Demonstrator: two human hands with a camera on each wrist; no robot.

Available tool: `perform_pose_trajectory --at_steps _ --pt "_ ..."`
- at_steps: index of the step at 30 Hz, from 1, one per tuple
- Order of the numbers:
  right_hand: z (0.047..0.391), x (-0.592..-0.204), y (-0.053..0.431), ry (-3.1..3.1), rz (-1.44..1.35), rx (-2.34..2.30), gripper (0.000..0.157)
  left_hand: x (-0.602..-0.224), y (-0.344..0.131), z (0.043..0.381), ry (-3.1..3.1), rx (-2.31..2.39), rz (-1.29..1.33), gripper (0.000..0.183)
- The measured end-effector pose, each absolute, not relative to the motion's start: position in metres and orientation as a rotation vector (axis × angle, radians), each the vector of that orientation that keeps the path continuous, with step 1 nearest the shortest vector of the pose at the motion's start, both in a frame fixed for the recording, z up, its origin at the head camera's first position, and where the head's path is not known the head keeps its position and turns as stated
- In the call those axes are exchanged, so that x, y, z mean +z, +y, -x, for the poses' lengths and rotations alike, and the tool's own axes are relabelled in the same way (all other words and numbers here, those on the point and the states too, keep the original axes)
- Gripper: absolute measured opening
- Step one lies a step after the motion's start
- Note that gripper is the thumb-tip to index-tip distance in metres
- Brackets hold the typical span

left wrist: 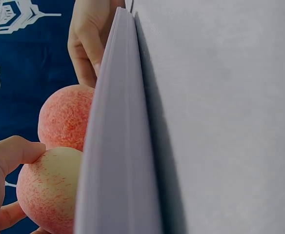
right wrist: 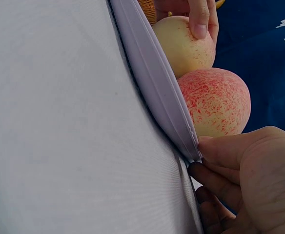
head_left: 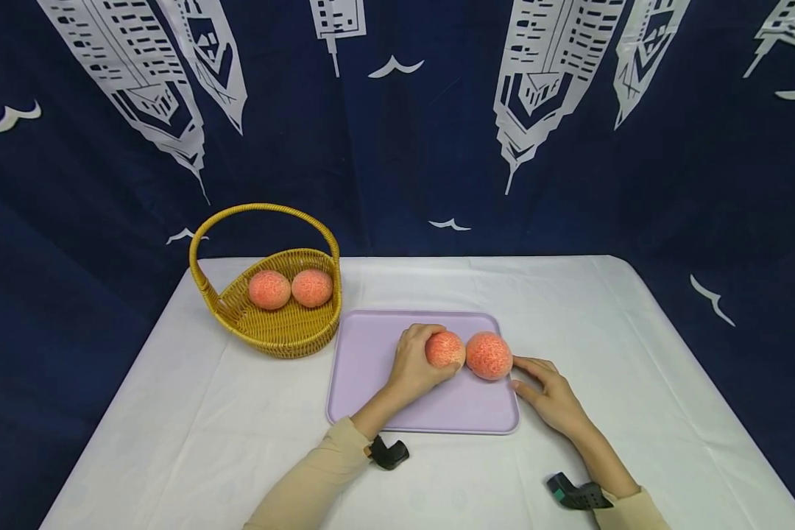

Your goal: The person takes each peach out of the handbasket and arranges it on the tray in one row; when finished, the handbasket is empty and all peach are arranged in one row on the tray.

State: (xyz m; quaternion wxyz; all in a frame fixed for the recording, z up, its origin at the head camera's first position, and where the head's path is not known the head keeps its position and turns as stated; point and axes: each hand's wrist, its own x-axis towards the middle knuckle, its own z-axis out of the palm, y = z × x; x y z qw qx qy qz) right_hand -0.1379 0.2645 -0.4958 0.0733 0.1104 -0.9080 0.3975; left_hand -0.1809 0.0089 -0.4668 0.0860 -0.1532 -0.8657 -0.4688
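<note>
My left hand (head_left: 419, 368) holds a peach (head_left: 445, 350) over the lilac tray (head_left: 371, 368), its fingers round the far side and thumb at the near side. In the left wrist view this peach (left wrist: 52, 190) shows a pale yellow side. Touching it on the right is a second, redder peach (head_left: 489, 356). At the tray's right edge is my right hand (head_left: 556, 397), thumb and fingers apart, with its fingertips at the rim beside the redder peach. In the right wrist view the thumb of this hand (right wrist: 269, 161) touches the rim; some fingertips are shaded.
A yellow wicker basket (head_left: 291, 342) with a tall arched handle stands at the back left, close to the tray's corner. Two peaches lie in it, a left one (head_left: 269, 289) and a right one (head_left: 312, 288). White cloth (head_left: 252, 442) covers the table; a navy curtain (head_left: 411, 169) hangs behind.
</note>
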Motion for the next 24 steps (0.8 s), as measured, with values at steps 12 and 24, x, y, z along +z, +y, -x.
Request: perform_pose_trajectory --at_steps 12,24 --pt "0.138 -0.495 0.265 -2.748 -0.319 1.193 0.041 -0.466 0.009 0.181 -2.605 -1.388 0.464 0.059" --pt "0.139 -0.498 0.265 -2.736 -0.322 1.174 0.041 -0.456 -0.003 0.184 -2.625 -1.38 0.486 0.07"
